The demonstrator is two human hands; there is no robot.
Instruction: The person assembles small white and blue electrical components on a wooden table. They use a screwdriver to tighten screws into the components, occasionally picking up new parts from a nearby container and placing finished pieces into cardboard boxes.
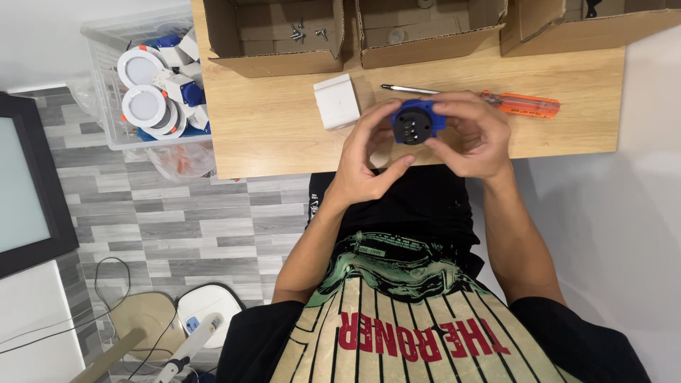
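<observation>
Both hands hold a small blue and black round socket part just above the near edge of a wooden table. My left hand cups it from the left with fingers curled over its top. My right hand grips it from the right. A white square block lies on the table just left of the hands. An orange-handled screwdriver lies behind the hands, its metal shaft pointing left.
Three open cardboard boxes stand along the table's far edge; the left one holds a few screws. A clear plastic bin of white round lamps and blue parts sits on the floor at left. Cables and a white device lie on the grey floor.
</observation>
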